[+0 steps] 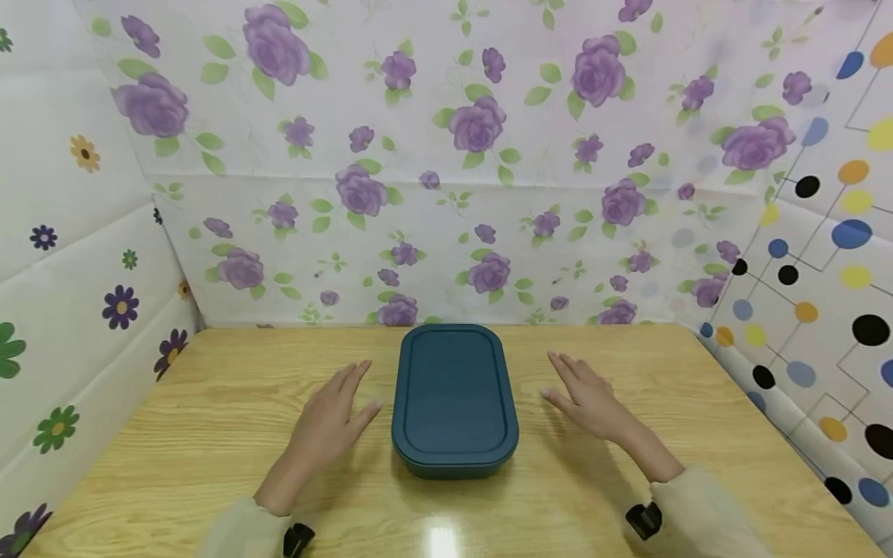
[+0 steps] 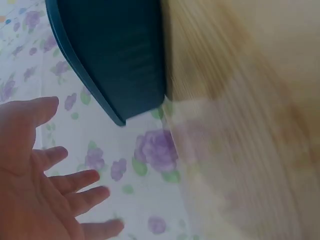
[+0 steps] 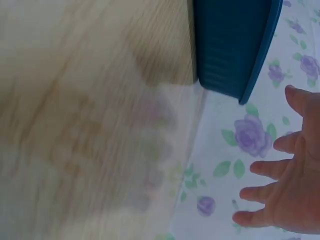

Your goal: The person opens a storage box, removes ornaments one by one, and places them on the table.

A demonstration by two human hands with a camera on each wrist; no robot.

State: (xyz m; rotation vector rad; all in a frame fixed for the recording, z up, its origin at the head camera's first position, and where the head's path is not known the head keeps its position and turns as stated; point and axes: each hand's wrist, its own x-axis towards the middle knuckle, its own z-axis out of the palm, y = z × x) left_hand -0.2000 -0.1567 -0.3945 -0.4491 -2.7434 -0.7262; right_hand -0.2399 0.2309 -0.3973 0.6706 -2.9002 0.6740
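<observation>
A dark teal rectangular container with a flat lid sits on the wooden table between the two hands. To its left, my left hand hovers with straight, spread fingers, apart from the container's side. On the other side my right hand is held the same way, palm turned inward and holding nothing. The left wrist view shows the container's side wall beyond the spread left fingers. In the right wrist view the container stands past the thumb of the right hand. What is inside the container is hidden by its lid.
The light wooden table reaches back to a wall covering with purple roses. A flower-patterned sheet hangs at the left, and a sheet with coloured dots at the right. Each wrist wears a black strap.
</observation>
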